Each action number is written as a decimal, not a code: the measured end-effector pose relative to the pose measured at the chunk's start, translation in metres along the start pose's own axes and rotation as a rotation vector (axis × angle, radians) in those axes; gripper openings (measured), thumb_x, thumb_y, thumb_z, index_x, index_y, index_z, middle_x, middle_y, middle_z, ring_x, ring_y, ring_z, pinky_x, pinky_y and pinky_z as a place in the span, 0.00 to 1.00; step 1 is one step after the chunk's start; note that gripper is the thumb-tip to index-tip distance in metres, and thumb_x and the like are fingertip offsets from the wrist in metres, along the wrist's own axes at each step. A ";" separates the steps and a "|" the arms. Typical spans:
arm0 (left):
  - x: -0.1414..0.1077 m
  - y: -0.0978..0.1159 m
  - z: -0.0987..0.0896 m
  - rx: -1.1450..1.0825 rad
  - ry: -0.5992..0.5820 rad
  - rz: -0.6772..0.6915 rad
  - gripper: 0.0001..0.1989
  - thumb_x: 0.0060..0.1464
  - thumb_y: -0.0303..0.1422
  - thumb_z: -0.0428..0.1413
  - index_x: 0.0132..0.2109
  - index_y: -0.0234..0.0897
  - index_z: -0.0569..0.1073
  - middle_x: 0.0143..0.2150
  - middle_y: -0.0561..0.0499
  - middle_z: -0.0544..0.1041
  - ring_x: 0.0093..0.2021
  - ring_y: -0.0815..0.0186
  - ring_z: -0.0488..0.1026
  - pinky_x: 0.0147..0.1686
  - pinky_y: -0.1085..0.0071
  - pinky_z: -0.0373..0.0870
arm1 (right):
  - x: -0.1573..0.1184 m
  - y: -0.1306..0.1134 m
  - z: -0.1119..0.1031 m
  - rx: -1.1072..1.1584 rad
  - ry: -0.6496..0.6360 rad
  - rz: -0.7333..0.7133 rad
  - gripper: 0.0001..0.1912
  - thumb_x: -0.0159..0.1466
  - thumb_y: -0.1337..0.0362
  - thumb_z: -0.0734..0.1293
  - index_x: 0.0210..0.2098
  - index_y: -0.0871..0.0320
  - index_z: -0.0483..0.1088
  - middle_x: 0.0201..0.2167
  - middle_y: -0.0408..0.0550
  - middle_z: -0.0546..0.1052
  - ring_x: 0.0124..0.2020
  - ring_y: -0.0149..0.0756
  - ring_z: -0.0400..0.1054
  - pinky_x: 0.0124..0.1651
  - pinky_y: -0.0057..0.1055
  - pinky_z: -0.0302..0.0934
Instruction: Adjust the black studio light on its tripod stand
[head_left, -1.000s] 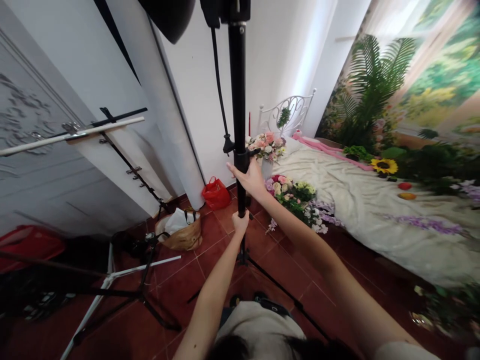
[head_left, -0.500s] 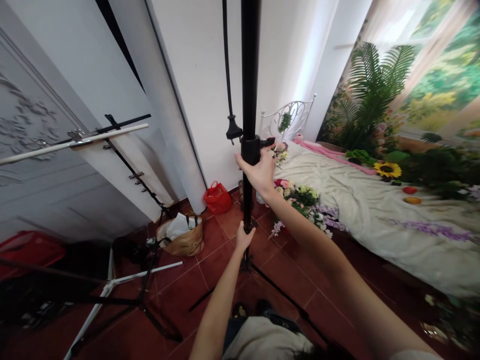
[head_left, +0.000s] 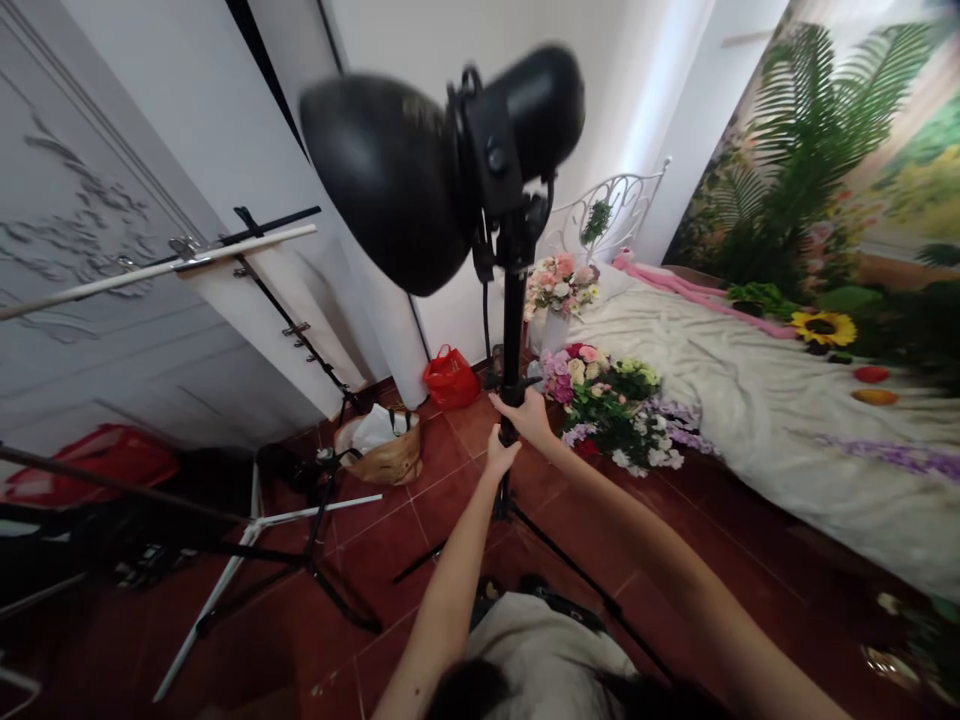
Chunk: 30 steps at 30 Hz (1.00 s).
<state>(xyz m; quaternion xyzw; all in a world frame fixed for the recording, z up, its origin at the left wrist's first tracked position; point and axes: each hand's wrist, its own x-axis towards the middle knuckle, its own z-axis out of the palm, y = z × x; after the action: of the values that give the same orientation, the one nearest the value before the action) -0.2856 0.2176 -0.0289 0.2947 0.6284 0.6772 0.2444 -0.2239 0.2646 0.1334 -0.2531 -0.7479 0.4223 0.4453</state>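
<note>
A black light stand (head_left: 514,325) rises in front of me, its legs spread on the tiled floor. On its top sits a black studio lamp (head_left: 397,185) with a wide round reflector tilted to the left. My right hand (head_left: 531,415) is wrapped round the stand's upper collar, beside a small locking knob. Just below it, my left hand (head_left: 501,455) grips the pole. The two hands are nearly touching. Part of each hand's fingers is hidden behind the pole.
A backdrop stand with a white crossbar (head_left: 247,245) and spread legs stands at left. Beyond are a woven bag (head_left: 386,460) and a red bag (head_left: 450,380). Artificial flowers (head_left: 611,400) lie beside a bed with a cream cover (head_left: 750,410) at right.
The upper part of the stand has come down, bringing the lamp into view. My right hand has lowered with the collar, close to my left hand. The view has shifted slightly left.
</note>
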 end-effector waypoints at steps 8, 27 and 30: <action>0.001 -0.009 0.001 -0.134 -0.063 0.056 0.23 0.37 0.36 0.62 0.42 0.32 0.69 0.35 0.45 0.75 0.38 0.61 0.72 0.42 0.61 0.69 | -0.040 0.062 0.021 -0.026 -0.008 0.050 0.16 0.52 0.53 0.65 0.32 0.61 0.67 0.29 0.50 0.74 0.30 0.38 0.68 0.35 0.32 0.62; -0.001 0.005 0.003 0.005 -0.015 0.068 0.19 0.38 0.30 0.61 0.41 0.35 0.68 0.40 0.48 0.74 0.39 0.65 0.71 0.42 0.67 0.67 | -0.063 0.128 -0.041 -0.007 -0.403 -0.025 0.25 0.63 0.54 0.57 0.57 0.57 0.56 0.57 0.54 0.62 0.59 0.39 0.55 0.61 0.41 0.47; -0.002 0.009 0.004 0.026 -0.002 0.048 0.18 0.38 0.26 0.59 0.41 0.35 0.68 0.39 0.48 0.73 0.38 0.65 0.71 0.42 0.68 0.67 | -0.062 0.141 -0.040 -0.020 -0.432 0.014 0.23 0.65 0.54 0.53 0.57 0.55 0.59 0.56 0.51 0.64 0.58 0.38 0.56 0.61 0.39 0.47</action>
<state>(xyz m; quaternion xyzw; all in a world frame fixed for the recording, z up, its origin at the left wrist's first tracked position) -0.2811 0.2183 -0.0201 0.3135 0.6295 0.6745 0.2248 -0.1585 0.3068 -0.0057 -0.1664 -0.8282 0.4626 0.2691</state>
